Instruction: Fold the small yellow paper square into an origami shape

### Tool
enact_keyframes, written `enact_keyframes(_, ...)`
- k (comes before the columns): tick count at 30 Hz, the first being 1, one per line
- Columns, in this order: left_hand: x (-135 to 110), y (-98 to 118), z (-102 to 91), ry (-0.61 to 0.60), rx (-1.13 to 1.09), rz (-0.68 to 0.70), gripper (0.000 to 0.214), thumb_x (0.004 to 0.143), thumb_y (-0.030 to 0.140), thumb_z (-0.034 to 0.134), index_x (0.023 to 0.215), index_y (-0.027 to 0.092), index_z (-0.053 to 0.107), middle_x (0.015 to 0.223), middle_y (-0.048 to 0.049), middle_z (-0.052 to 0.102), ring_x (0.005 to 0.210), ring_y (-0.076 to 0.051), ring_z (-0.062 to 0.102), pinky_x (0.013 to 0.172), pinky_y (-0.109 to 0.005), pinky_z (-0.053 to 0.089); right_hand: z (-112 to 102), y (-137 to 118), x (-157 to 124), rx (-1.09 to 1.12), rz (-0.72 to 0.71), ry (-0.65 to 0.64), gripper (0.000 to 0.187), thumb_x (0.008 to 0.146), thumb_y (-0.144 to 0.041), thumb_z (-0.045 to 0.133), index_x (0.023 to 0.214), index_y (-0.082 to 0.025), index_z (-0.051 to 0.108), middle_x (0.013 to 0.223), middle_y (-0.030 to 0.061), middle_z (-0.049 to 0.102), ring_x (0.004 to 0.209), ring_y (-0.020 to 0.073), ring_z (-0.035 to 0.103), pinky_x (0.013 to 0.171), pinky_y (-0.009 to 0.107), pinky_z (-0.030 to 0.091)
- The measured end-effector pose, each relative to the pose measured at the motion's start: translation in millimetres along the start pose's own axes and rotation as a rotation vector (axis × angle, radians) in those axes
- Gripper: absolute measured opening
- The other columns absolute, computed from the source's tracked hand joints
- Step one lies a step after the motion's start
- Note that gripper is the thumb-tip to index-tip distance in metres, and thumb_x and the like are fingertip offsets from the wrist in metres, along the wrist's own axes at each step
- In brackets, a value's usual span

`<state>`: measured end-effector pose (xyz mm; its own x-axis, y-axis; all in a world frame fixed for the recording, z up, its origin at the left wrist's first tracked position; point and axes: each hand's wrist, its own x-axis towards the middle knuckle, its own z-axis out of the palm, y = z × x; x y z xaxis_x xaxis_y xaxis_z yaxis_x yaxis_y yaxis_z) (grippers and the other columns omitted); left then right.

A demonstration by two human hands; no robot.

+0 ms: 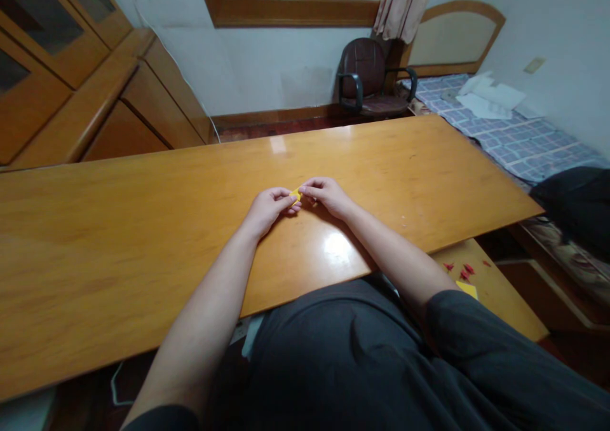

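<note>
Table point(119, 246) being used for close two-handed work

Along the white wall point(252, 68), the room is being lined by a cabinet point(128, 126) at left, with a chair point(365, 62) being kept beyond the table's far edge and a bed point(509, 138) at right. Papers point(493, 97) are being borne by the bed. Beside the table's near right edge and lower than its top, a board point(508, 291) is being used to hold a yellow sheet point(467, 289) and some small red pieces point(469, 269).

Near the middle of the table, a small yellow piece point(296, 196) is being held between the left hand point(271, 207) and the right hand point(328, 196). By the left hand it is being pinched narrowly, thumb above and fingers curled beneath; by the right hand, its right side is being gripped between closed fingertips. Much of it is being covered by the fingers, so its exact form cannot be told.

Fine shaping at the fingertips, perhaps a fold, is judged to be the step being carried out. For the next move, a light, steady pinch seems to be called for on the left, with small, exact adjustments being left to the right.
</note>
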<state>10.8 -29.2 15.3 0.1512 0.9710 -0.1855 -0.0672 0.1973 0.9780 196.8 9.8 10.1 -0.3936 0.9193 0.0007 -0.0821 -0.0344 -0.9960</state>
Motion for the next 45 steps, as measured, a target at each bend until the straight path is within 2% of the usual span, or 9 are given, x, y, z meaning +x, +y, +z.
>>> enact_keyframes(8, 0.1, 1.7, 3.0, 0.014, 0.029, 0.011, 0.037, 0.066, 0.040, 0.085, 0.083, 0.014, 0.065, 0.076, -0.0066, 0.074, 0.067, -0.015, 0.069, 0.072, -0.031, 0.057, 1.0, -1.2, -0.3, 0.002, -0.011, 0.021, 0.029, 0.071, -0.041, 0.076, 0.074, -0.014, 0.065, 0.056, -0.0038, 0.056, 0.053, 0.0081, 0.047, 0.051, 0.022, 0.037)
enact_keyframes(14, 0.9, 1.6, 5.2, 0.015, 0.045, 0.023, 0.038, 0.069, 0.044, 0.082, 0.085, 0.013, 0.069, 0.074, -0.0066, 0.073, 0.067, -0.015, 0.068, 0.070, -0.029, 0.056, 2.2, -3.0, -1.9, -0.041, -0.014, 0.007, 0.030, 0.072, -0.041, 0.075, 0.076, -0.013, 0.067, 0.058, -0.0029, 0.057, 0.054, 0.0085, 0.048, 0.052, 0.022, 0.039)
enact_keyframes(24, 3.8, -0.9, 3.9, 0.010, 0.035, 0.028, 0.044, 0.061, 0.049, 0.087, 0.079, 0.013, 0.069, 0.072, -0.0052, 0.072, 0.066, -0.014, 0.066, 0.073, -0.030, 0.056, 1.8, -3.4, -0.6, -0.044, -0.006, -0.026, 0.027, 0.073, -0.039, 0.072, 0.078, -0.012, 0.068, 0.058, -0.0027, 0.059, 0.053, 0.0078, 0.049, 0.051, 0.021, 0.039)
enact_keyframes(32, 4.0, -0.6, 5.1, 0.012, 0.031, 0.026, 0.045, 0.059, 0.048, 0.088, 0.080, 0.013, 0.069, 0.074, -0.0060, 0.073, 0.064, -0.013, 0.065, 0.071, -0.028, 0.055, 4.8, -2.9, -0.2, 0.012, -0.039, -0.019, 0.028, 0.076, -0.040, 0.071, 0.070, -0.015, 0.062, 0.055, -0.0042, 0.055, 0.051, 0.0069, 0.046, 0.050, 0.020, 0.037)
enact_keyframes(37, 3.3, 1.4, 6.6, 0.032, 0.040, 0.024, 0.047, 0.057, 0.050, 0.089, 0.079, 0.013, 0.070, 0.074, -0.0065, 0.073, 0.065, -0.014, 0.064, 0.066, -0.026, 0.051, 5.8, -2.1, 0.5, -0.015, -0.031, -0.011, 0.032, 0.076, -0.044, 0.072, 0.072, -0.015, 0.062, 0.056, -0.0040, 0.055, 0.052, 0.0073, 0.047, 0.051, 0.021, 0.037)
enact_keyframes(41, 4.0, 0.0, 5.2, 0.056, 0.110, 0.044, 0.042, 0.061, 0.050, 0.086, 0.075, 0.013, 0.070, 0.066, -0.0031, 0.068, 0.058, -0.011, 0.058, 0.058, -0.022, 0.043, 6.2, -3.6, 0.1, -0.042, -0.039, 0.006, 0.033, 0.077, -0.046, 0.071, 0.072, -0.015, 0.062, 0.056, -0.0037, 0.055, 0.053, 0.0078, 0.047, 0.051, 0.021, 0.037)
enact_keyframes(45, 3.9, -0.3, 4.5, 0.072, 0.103, 0.037, 0.037, 0.062, 0.045, 0.085, 0.074, 0.013, 0.070, 0.063, -0.0011, 0.064, 0.057, -0.010, 0.055, 0.056, -0.021, 0.040, 5.3, -1.4, 1.1, -0.051, -0.058, 0.012, 0.033, 0.078, -0.047, 0.070, 0.075, -0.015, 0.063, 0.057, -0.0040, 0.054, 0.053, 0.0079, 0.046, 0.052, 0.021, 0.038)
